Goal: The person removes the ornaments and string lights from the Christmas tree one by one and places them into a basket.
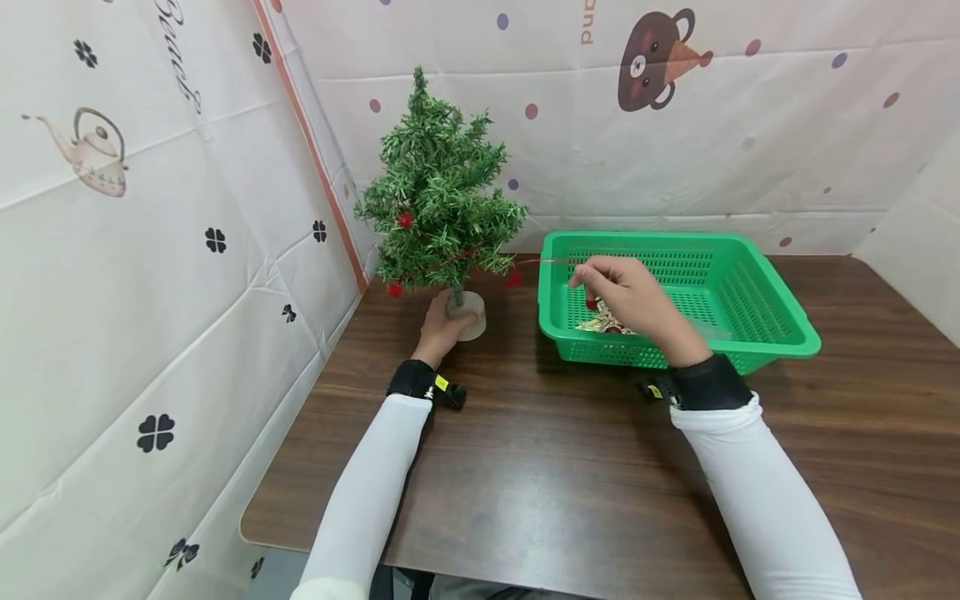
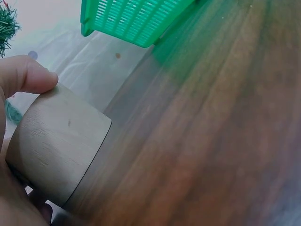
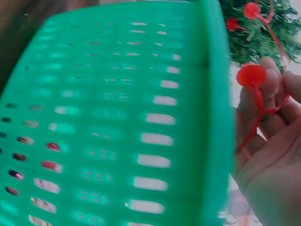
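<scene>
1. The left hand (image 1: 442, 327) is curled round the wooden base (image 2: 61, 141) of a small green tree (image 1: 442, 183); in the left wrist view its thumb lies over the base's edge.
2. The right hand (image 1: 628, 298) is narrowed to a pinch on a thin red cord (image 1: 551, 261), with thumb and forefinger close together above the left end of the green basket (image 1: 645, 236).
3. The tree stands upright at the far left of the brown table (image 1: 540, 483), left of the basket and apart from it. The cord runs from its lower branches to the right hand, with a red bauble (image 1: 514, 278) near the tree; two more red baubles show on the branches.
4. Gold-and-red pieces (image 1: 592, 325) lie in the basket, partly behind the right hand.
5. The step in hand looks like winding the cord round the tree, judged partly done.
6. The next move seems to call for a steady base, gentle tension, and carrying the free length round the branches without snagging.
</scene>
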The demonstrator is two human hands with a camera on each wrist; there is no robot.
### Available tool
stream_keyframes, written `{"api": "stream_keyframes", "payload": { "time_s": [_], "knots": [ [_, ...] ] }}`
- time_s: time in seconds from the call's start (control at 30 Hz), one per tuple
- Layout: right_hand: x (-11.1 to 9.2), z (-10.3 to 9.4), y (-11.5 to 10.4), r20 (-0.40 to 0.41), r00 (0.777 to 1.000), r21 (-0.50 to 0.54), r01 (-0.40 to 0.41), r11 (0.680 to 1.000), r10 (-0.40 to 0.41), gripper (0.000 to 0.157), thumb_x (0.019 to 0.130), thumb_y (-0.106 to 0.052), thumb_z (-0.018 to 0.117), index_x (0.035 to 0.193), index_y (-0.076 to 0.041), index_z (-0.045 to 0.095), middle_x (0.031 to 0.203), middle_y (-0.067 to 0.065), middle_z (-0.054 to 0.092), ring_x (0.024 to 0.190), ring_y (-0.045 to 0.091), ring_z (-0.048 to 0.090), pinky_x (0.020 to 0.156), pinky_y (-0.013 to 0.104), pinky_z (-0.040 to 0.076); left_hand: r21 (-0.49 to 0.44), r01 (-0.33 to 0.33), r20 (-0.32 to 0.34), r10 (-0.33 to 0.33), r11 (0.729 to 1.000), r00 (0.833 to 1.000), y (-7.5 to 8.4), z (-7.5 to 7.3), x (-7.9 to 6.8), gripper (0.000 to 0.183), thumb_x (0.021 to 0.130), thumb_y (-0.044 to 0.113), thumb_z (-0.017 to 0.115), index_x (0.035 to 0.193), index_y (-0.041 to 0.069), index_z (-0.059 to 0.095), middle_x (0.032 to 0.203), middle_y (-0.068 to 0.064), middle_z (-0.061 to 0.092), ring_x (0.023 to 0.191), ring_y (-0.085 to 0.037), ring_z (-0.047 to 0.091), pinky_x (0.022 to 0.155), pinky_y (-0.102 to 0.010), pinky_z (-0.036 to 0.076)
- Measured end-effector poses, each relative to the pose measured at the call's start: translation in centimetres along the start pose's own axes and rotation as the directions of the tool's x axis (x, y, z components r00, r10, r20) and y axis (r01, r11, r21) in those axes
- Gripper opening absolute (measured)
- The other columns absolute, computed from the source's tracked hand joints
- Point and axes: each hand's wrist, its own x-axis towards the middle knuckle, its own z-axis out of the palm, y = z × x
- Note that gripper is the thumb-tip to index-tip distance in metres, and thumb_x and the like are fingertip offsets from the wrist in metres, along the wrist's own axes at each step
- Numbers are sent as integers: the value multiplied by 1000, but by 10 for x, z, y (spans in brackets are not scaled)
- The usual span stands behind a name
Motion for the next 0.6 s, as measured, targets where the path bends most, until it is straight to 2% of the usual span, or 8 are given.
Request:
{"api": "stream_keyframes", "payload": {
  "time_s": [0.07, 0.2, 0.3, 0.47, 0.5, 0.6],
  "knots": [
    [-2, -5, -6, -41, 999, 4, 33, 999, -32, 31, 110, -26, 48, 108, -10, 74, 75, 17, 59, 59, 27, 48, 59, 31, 41, -10, 3, 1, -3, 1000, 1000, 0, 0, 0, 77, 95, 29, 68, 160, 12, 30, 161, -15, 33, 145, -39, 37, 115, -58, 38],
    [-7, -18, -19, -108, 990, 41, 95, 995, -90, 31, 110, -23, 47, 114, -7, 73, 68, 14, 52, 57, 24, 46, 57, 30, 42, -17, 4, -5, -5, 1000, 1000, -1, -1, -1, 82, 94, 32, 72, 161, 16, 28, 162, -13, 30, 145, -37, 36, 115, -56, 38],
    [-12, -30, -26, -156, 980, 147, 148, 978, -124, 33, 110, -20, 46, 111, 0, 72, 64, 9, 45, 57, 22, 43, 54, 32, 40, 1, -12, -12, 12, 1000, 1000, -2, -1, 1, 82, 92, 37, 75, 159, 18, 32, 160, -14, 32, 145, -38, 36, 114, -57, 39],
    [-22, -46, -29, -189, 962, 382, 257, 888, -197, 31, 107, -9, 48, 103, 12, 70, 59, 5, 37, 55, 21, 37, 50, 33, 33, 36, -23, -19, 23, 999, 1000, -2, -1, 1, 78, 89, 43, 77, 154, 20, 40, 157, -16, 36, 143, -41, 37, 111, -61, 41],
    [-23, -48, -29, -190, 958, 415, 276, 867, -214, 30, 107, -6, 47, 101, 13, 70, 58, 6, 37, 54, 21, 36, 50, 33, 32, 40, -19, -21, 20, 999, 1000, -1, -1, 0, 78, 89, 44, 77, 154, 19, 41, 157, -17, 35, 144, -42, 36, 112, -62, 40],
    [-27, -54, -29, -192, 948, 446, 316, 837, -256, 29, 105, -2, 47, 99, 14, 70, 57, 6, 37, 52, 21, 37, 48, 34, 29, 55, -10, -27, 11, 998, 1000, 0, -1, -1, 80, 88, 46, 77, 155, 20, 40, 159, -16, 32, 146, -41, 33, 113, -62, 37]
  ]
}}
